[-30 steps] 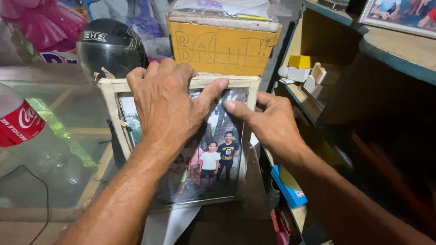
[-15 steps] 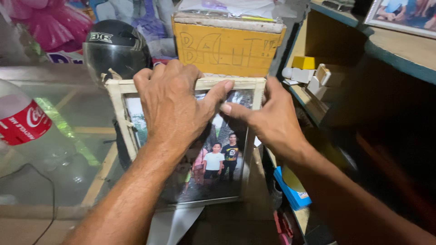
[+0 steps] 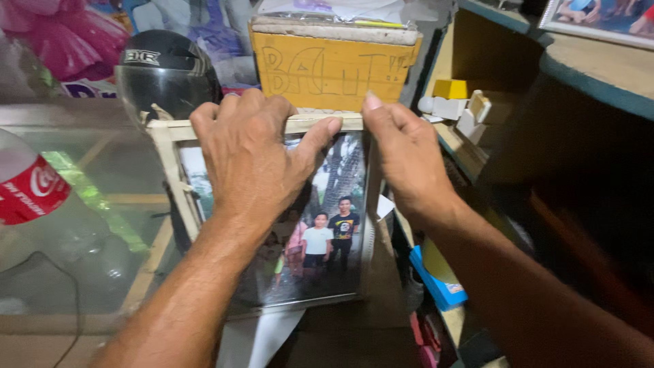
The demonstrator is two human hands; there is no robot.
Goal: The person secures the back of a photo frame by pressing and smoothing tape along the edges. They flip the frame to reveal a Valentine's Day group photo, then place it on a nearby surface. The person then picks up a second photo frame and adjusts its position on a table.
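The glazed picture frame point(image 3: 272, 225), judged light, rigid and fragile, is being gripped along its twelve-o'clock rail by the left hand point(image 3: 248, 160), the right hand point(image 3: 405, 160) pinching its one-o'clock corner.

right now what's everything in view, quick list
picture frame: one, pale wood, centre, holding a photo of people standing outdoors
helmet: one, black with visor, behind the frame's left corner
box: one, yellow-orange with a whitish lid, behind the frame's top edge
plastic bottle: one, clear with red label, left edge
glass case: one, clear with wooden framing, left
shelf: one, teal-edged, right, with a second framed photo on top
small blocks: several, white and yellow, in the shelf opening
flat packet: one, blue, lower right
left hand: spread over the frame's glass, fingers over its top edge
right hand: gripping the frame's top right corner
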